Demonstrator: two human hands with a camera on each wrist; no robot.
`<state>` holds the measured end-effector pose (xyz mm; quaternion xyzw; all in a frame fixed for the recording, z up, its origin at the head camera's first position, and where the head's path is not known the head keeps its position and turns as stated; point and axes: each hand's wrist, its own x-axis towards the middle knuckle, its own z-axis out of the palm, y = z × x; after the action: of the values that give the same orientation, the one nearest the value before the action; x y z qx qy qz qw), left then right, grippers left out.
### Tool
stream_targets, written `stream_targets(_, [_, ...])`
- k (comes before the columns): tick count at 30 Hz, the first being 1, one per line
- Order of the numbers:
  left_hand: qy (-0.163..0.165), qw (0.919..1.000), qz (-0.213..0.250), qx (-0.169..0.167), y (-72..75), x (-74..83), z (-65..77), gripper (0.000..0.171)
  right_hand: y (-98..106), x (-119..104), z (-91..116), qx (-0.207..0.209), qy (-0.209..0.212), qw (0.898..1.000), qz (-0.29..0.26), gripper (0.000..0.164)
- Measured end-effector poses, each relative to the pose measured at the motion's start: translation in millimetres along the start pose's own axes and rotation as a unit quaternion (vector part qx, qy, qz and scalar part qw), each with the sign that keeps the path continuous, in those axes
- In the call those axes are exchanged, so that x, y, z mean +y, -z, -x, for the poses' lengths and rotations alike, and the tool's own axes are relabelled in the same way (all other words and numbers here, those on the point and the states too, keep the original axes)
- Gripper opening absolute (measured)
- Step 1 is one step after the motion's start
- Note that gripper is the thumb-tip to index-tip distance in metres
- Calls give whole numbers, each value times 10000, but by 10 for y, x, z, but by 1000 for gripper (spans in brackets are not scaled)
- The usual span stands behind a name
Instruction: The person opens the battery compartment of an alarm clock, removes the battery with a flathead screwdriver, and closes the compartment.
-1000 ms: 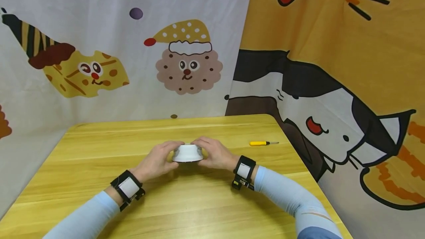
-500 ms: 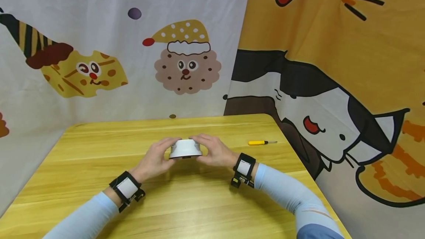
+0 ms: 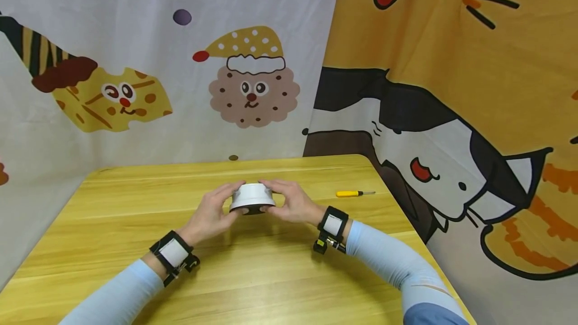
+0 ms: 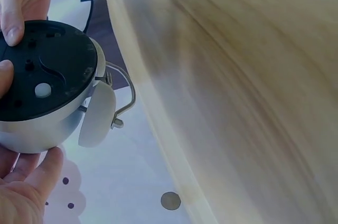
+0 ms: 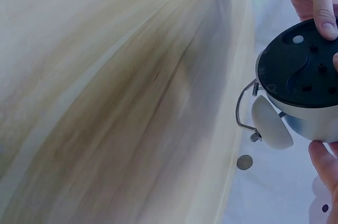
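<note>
The glossy silver-white round alarm clock [image 3: 252, 193], over the far middle of the yellow wooden table [image 3: 253, 285], is gripped between your left hand [image 3: 209, 217] and right hand [image 3: 293, 203]; likely light, stiff, slippery; hold its casing, not the white domed bell [image 4: 99, 117].

White clock [image 3: 252, 193], black back [image 4: 68, 55], yellow-handled screwdriver [image 3: 346, 193], yellow wood-grained table [image 3: 271, 275], pale blue sleeves [image 3: 384, 252], cartoon-printed white curtain [image 3: 158, 34]

sleeves [image 3: 119, 290]: pale blue | wrist straps [image 3: 168, 238]: black | patches [image 3: 173, 253]: white, squarish
</note>
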<state>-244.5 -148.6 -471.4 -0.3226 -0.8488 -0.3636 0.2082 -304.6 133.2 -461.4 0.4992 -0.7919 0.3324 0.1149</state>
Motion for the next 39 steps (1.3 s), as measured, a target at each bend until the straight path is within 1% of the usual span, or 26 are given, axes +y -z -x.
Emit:
stream_targets(3, [3, 10000, 28, 57, 0, 7, -14, 71, 1, -16, -9, 52, -174, 9996, -210, 73])
stream_targets(5, [44, 9999, 60, 84, -3, 9, -21, 70, -1, -22, -14, 68, -367, 9986, -378, 73])
stream_targets(8, [82, 9998, 129, 134, -10, 5, -30, 61, -5, -34, -19, 98, -687, 9954, -666, 72])
stream_targets(11, [90, 9996, 172, 182, -15, 12, -41, 50, 0, -58, -24, 150, -994, 9900, -989, 70])
stream_targets(12, [89, 9996, 186, 201, -17, 16, -47, 47, 2, -64, -24, 158, -1064, 9885, -1064, 70])
stream_targets(14, [95, 9995, 183, 235, -22, 20, -56, 44, 5, -76, -23, 183, -1186, 9855, -1203, 69])
stream_targets(19, [139, 9990, 267, 320, -40, 20, -70, 48, 9, -78, -20, 237, -1379, 9796, -1443, 58])
stream_targets(21, [148, 9988, 317, 353, -43, 25, -77, 48, 9, -77, -21, 265, -1432, 9780, -1491, 51])
stream_targets(25, [143, 9986, 309, 413, -51, 37, -91, 48, 7, -76, -19, 297, -1550, 9751, -1559, 44])
stream_targets(29, [155, 9985, 241, 463, -63, 38, -88, 49, 11, -86, -25, 299, -1702, 9700, -1709, 46])
stream_targets(31, [203, 9984, 234, 476, -67, 37, -86, 52, 10, -88, -31, 312, -1761, 9667, -1832, 48])
stream_targets(34, [267, 9980, 224, 525, -76, 36, -88, 57, -1, -76, -38, 353, -1772, 9643, -1936, 51])
stream_targets(39, [373, 9971, 185, 635, -84, 44, -94, 54, 1, -80, -39, 386, -1884, 9613, -1975, 55])
